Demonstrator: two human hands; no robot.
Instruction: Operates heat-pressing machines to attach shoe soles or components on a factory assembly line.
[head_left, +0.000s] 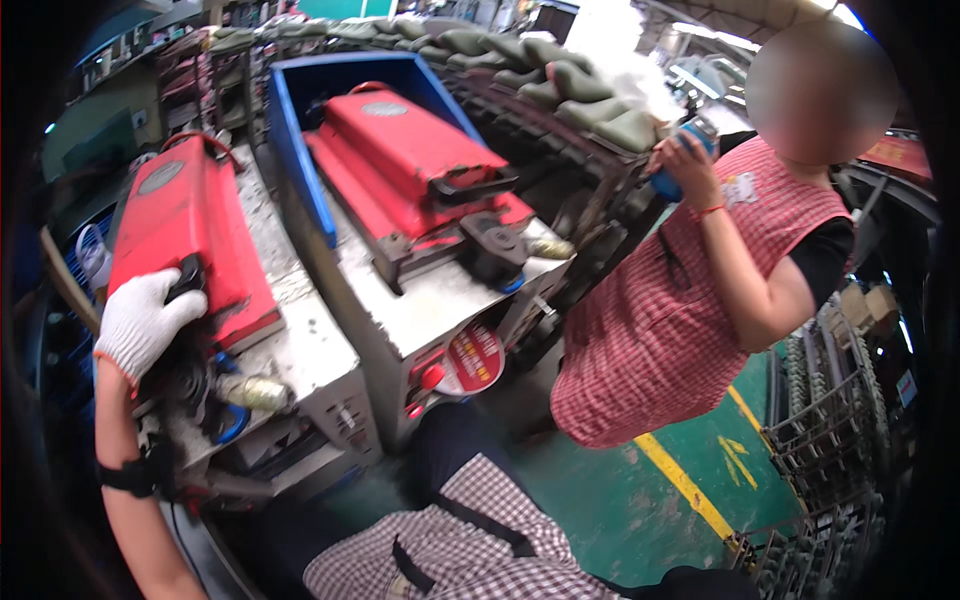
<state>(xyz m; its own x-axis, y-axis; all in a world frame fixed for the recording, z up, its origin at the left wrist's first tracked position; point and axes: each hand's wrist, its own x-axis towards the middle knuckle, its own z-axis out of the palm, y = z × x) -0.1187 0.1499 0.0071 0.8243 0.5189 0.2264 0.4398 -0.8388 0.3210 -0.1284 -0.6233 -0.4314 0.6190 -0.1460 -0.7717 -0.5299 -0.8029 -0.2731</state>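
Observation:
My left hand (143,322), in a white knitted glove with an orange cuff, is closed round the black handle (186,276) at the near end of a long red machine cover (193,225). Part of the handle is hidden behind the fingers. This cover lies on a white, stained machine bench (315,345). Just below the hand are a dark round machine part, a blue ring (232,424) and a pale cylindrical piece (255,392). My right hand is out of view.
A second red machine (395,150) stands to the right, with a blue bin (300,120) behind it. A person in a red checked apron (660,320) holds a blue bottle (672,178) close by. Green shoe-shaped pieces (580,85) line a conveyor. Metal racks (825,410) stand at right.

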